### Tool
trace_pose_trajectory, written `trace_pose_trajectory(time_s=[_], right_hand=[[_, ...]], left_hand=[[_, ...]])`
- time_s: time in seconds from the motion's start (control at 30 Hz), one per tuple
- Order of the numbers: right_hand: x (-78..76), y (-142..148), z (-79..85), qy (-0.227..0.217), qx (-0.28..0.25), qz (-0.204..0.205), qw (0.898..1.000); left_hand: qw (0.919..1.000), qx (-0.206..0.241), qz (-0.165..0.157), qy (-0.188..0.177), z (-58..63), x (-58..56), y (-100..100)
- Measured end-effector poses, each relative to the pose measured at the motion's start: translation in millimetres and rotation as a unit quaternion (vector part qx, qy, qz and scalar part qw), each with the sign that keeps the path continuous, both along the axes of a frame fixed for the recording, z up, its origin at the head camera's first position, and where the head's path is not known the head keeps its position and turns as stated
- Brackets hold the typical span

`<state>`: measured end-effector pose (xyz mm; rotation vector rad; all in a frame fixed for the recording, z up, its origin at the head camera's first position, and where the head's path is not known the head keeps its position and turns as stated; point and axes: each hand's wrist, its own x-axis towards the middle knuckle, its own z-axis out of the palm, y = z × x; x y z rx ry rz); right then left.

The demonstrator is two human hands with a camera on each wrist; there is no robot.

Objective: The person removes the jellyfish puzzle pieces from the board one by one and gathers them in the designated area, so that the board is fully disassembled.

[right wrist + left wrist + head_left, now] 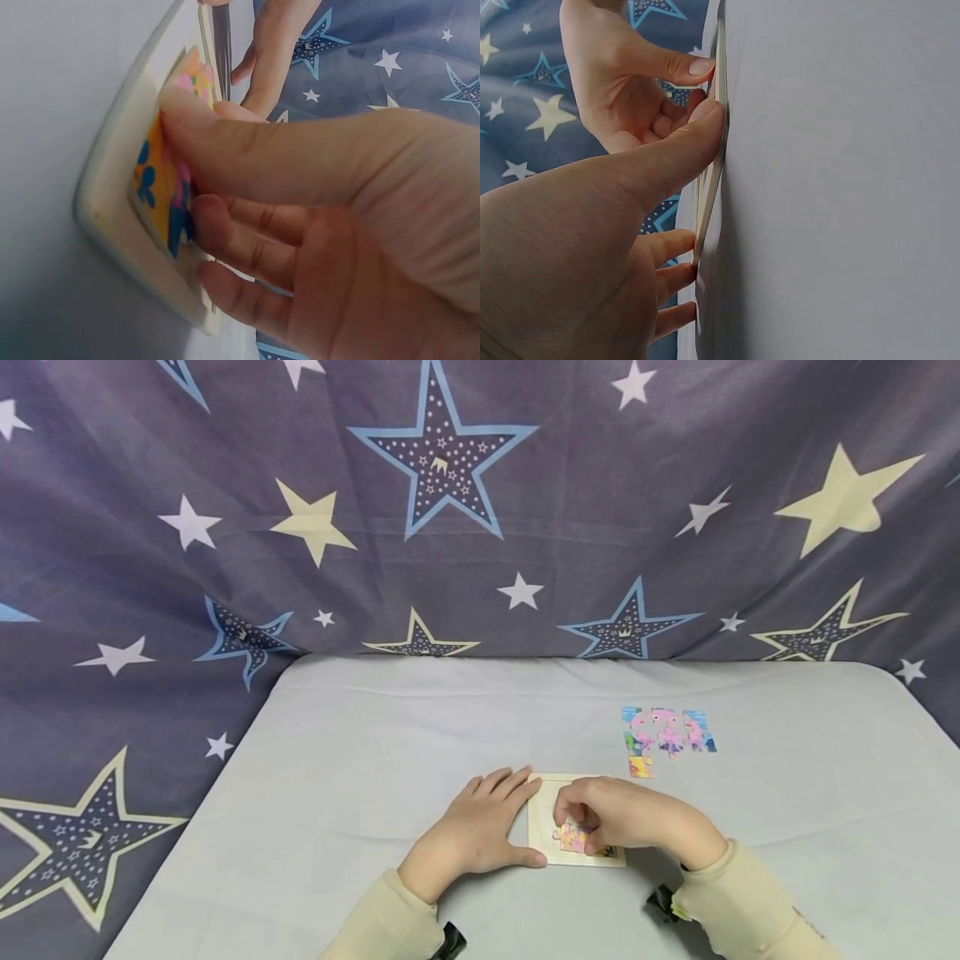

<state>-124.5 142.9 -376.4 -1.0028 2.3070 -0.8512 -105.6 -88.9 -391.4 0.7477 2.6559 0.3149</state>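
Observation:
A pale wooden puzzle board lies on the table before me, with colourful jigsaw pieces in its near right part. My left hand is spread at the board's left side, thumb at the near corner and fingertips by the far one; in the left wrist view the thumb touches the board's edge. Over the board, my right hand has its thumb and curled fingers on a puzzle piece. The right wrist view shows the thumb on an orange-and-pink piece, beside a corner piece with blue shapes; fingers hide part of them.
Beyond the board to the right, several joined puzzle pieces show a pink picture on blue. A yellow-orange piece lies just below them. The grey cloth-covered table meets a star-patterned curtain at the back.

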Motion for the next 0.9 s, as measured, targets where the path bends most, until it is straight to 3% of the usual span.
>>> trace_pose_trajectory(time_s=[0.4, 0.7, 0.9], right_hand=[[0.0, 0.2, -1.0, 0.013, 0.005, -0.01, 1.0], [1.6, -0.5, 3.1, 0.008, 0.031, -0.043, 0.999], [-1.4, 5.8, 7.5, -0.02, -0.01, -0.036, 0.999]], left_hand=[[1.0, -0.002, -0.004, 0.002, -0.4, -0.3, -0.4], [1.0, -0.002, -0.004, 0.004, -1.6, -0.2, -0.7], [0.9999, -0.003, -0.006, 0.009, -2.2, -0.6, -0.1]])
